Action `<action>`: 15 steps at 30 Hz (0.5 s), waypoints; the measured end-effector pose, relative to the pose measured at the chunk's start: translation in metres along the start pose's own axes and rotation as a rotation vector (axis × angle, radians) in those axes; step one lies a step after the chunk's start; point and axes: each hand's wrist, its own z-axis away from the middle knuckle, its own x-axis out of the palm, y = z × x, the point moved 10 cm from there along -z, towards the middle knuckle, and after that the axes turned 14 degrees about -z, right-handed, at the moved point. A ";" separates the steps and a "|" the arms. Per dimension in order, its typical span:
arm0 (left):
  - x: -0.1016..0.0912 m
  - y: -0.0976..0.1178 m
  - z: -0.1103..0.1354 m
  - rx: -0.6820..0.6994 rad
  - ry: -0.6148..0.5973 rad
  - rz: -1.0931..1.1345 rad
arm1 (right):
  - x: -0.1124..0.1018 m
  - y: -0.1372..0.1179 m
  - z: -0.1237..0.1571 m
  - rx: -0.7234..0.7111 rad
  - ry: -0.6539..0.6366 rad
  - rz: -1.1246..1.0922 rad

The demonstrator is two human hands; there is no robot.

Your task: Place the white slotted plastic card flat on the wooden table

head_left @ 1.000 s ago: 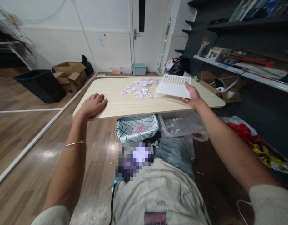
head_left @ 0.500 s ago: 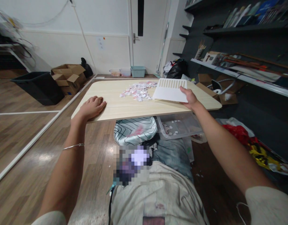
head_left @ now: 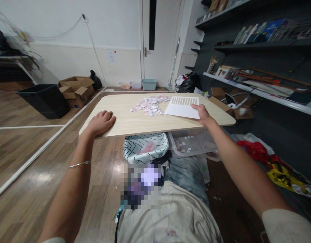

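Note:
My left hand (head_left: 102,122) lies flat on the left end of a pale wood-grain table (head_left: 125,125), palm down and holding nothing. In my right hand (head_left: 203,114) is a thin white plastic board (head_left: 182,109) with a row of slots along its far side. The thumb is on top of the board and the other fingers are underneath, mostly hidden. The board is tilted over the right half of the table. Just left of it, a loose heap of small white and pinkish paper pieces (head_left: 150,105) is spread on the tabletop.
Beneath the table are a clear plastic bin (head_left: 193,145) with scattered pieces and a patterned cushioned stool (head_left: 145,148). A black bin (head_left: 44,101) and cardboard boxes (head_left: 77,89) stand left. Dark shelves (head_left: 259,47) line the right wall; bags (head_left: 256,152) lie below.
The whole view has tilted up slightly, so everything sits lower. My right hand still holds the white board near the heap, with little movement. My left hand stays on the table.

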 end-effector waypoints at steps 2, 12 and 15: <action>-0.001 0.000 0.000 0.003 0.012 -0.008 | 0.003 0.001 0.003 0.016 -0.021 0.016; -0.006 0.001 -0.001 0.032 0.027 -0.002 | 0.012 -0.007 0.012 0.022 -0.067 0.048; -0.006 0.000 -0.001 0.014 0.020 0.001 | 0.014 -0.009 0.014 -0.003 -0.060 0.042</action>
